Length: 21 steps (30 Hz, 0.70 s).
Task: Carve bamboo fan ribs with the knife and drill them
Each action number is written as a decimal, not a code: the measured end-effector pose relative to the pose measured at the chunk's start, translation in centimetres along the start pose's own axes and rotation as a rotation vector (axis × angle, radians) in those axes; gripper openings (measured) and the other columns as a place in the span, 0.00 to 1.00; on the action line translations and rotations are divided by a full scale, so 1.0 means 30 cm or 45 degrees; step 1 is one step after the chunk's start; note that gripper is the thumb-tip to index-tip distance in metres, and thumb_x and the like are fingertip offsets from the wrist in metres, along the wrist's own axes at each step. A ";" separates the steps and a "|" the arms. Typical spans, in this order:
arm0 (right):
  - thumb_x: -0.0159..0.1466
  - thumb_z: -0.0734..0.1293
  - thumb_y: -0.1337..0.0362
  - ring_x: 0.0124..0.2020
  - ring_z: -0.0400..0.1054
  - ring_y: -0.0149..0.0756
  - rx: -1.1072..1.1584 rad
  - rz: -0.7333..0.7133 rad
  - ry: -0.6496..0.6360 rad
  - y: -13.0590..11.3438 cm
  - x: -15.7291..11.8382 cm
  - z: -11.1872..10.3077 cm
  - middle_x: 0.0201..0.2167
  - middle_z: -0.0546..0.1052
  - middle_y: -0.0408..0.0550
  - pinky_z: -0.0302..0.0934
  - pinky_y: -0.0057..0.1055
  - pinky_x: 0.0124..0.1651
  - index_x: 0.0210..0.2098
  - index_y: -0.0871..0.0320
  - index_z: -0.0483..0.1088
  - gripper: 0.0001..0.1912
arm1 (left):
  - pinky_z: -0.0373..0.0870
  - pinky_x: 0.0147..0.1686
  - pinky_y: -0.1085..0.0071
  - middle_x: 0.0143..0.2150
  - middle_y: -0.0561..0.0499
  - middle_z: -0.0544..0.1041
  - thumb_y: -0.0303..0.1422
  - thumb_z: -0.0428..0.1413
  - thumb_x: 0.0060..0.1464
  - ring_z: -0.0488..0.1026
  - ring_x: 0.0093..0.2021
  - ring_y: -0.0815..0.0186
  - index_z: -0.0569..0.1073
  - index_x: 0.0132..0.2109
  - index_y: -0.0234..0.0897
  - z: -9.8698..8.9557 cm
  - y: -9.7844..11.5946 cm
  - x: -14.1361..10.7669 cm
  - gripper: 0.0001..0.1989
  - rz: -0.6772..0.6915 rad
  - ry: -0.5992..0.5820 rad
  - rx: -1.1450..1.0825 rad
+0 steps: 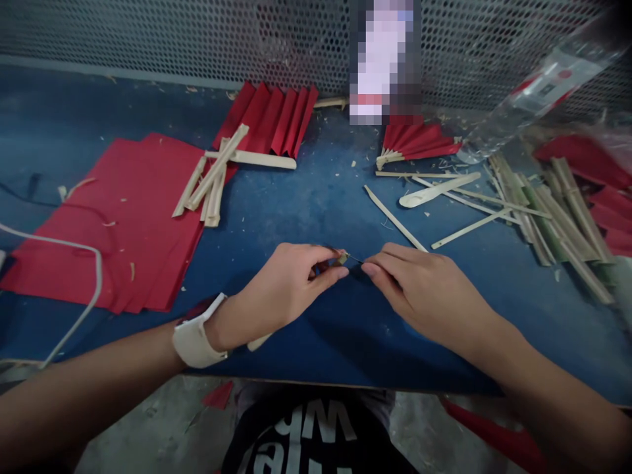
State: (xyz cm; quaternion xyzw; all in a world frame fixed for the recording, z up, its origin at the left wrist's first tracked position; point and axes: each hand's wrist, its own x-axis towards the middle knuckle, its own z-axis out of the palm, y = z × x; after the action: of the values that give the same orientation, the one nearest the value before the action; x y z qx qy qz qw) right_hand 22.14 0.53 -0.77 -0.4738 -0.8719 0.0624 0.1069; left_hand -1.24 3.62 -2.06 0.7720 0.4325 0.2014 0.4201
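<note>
My left hand (291,283) is closed, pinching a small pale piece like the end of a bamboo strip (342,257) between thumb and fingers. Below that wrist a pale strip end (259,342) pokes out; whether it belongs to the pinched piece is hidden. My right hand (424,289) is pinched on a thin dark wire (355,259), which reaches across to the pale piece. Just beyond the right hand lies a thin bamboo strip (396,218), with a wider, rounded-end strip (439,191) farther back.
On the blue table (316,204), red paper sheets (133,217) lie left, with short bamboo pieces (217,174) and pleated red paper (269,122) behind. A red folded fan (417,139), plastic bottle (538,92) and bamboo pile (557,217) are right. A white cable (97,270) crosses the left.
</note>
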 end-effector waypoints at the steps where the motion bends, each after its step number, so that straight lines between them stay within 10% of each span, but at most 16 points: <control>1: 0.80 0.54 0.58 0.30 0.71 0.34 0.019 0.023 -0.001 0.000 0.002 -0.005 0.31 0.76 0.46 0.57 0.33 0.34 0.36 0.59 0.76 0.24 | 0.75 0.37 0.70 0.36 0.49 0.84 0.37 0.58 0.70 0.81 0.36 0.63 0.83 0.46 0.36 -0.002 -0.009 0.002 0.11 0.079 0.040 0.142; 10: 0.76 0.63 0.51 0.29 0.69 0.35 0.118 0.283 0.027 0.026 0.025 -0.017 0.31 0.75 0.48 0.57 0.34 0.33 0.31 0.57 0.70 0.20 | 0.75 0.47 0.61 0.46 0.41 0.78 0.33 0.50 0.75 0.75 0.47 0.54 0.78 0.57 0.28 -0.052 -0.053 0.009 0.16 0.285 0.022 1.036; 21: 0.72 0.63 0.63 0.31 0.72 0.35 0.152 0.260 0.099 0.056 0.024 0.005 0.36 0.76 0.49 0.63 0.34 0.34 0.37 0.56 0.74 0.10 | 0.67 0.40 0.63 0.42 0.46 0.77 0.28 0.55 0.69 0.73 0.39 0.57 0.75 0.46 0.35 -0.100 -0.008 -0.004 0.04 0.083 -0.197 1.051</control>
State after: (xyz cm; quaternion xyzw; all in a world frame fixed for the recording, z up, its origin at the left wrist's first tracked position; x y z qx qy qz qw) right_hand 23.09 2.04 -1.17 -0.5550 -0.8090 0.1063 0.1619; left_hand -3.44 5.01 -0.56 0.9017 0.4192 -0.0341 0.1002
